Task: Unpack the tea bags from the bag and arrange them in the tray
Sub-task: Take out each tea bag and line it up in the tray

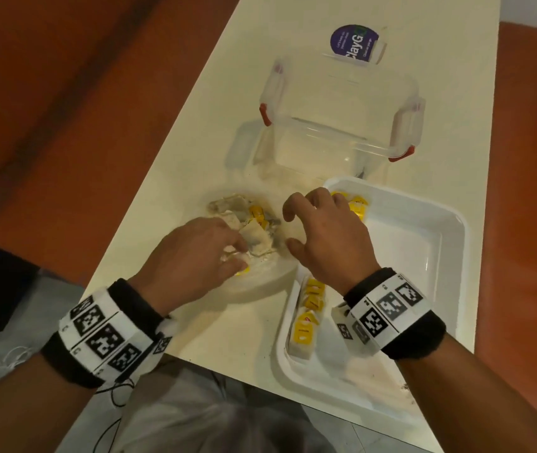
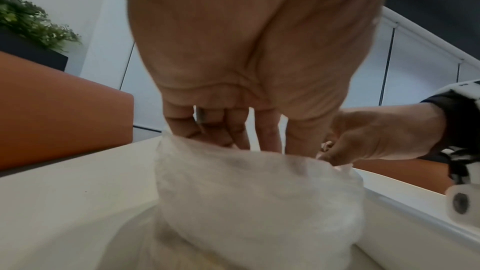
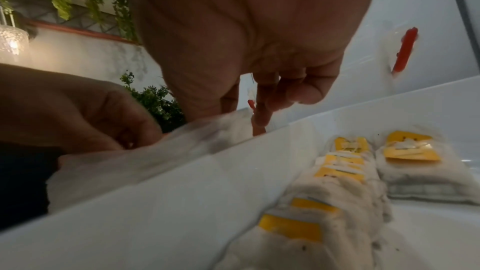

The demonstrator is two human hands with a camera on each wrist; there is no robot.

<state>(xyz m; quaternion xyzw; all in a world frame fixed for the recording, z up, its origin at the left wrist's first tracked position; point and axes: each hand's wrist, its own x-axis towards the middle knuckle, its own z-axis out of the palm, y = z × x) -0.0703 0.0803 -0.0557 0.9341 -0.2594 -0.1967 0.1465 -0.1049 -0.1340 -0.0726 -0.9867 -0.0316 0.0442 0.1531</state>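
The left hand [image 1: 192,253] reaches into the mouth of the clear plastic bag [image 1: 260,279], which lies on the cream surface [image 1: 195,125] just left of the tray. Its fingers are curled inward, and thumb and forefinger pinch a tea bag [image 1: 257,238] at the bag's opening; a yellow tag shows under the fingertips. In the left wrist view the fingers [image 2: 267,130] dip behind the bag's [image 2: 259,202] crumpled upper edge.

The right hand [image 1: 326,233] hovers over the seam between the bag and the white tray [image 1: 450,256], fingers spread and loosely bent, holding nothing. Whether its fingertips touch the plastic cannot be told; the right wrist view shows the fingers [image 3: 262,108] hanging close above the tray's [image 3: 182,202] near wall.

Loose tea bags [image 1: 247,210] sit heaped in the plastic bag; their number cannot be counted. In the tray, one row of tea bags [image 1: 308,315] lies along the left wall with about four yellow tags visible, and a second small group [image 1: 357,206] sits in the far left corner, partly hidden by the right hand.

Beyond the tray stands one clear plastic container [image 1: 339,125] with red-tipped clasps, and behind it one purple-labelled card [image 1: 355,44]. Both wrists carry black bands with square markers.
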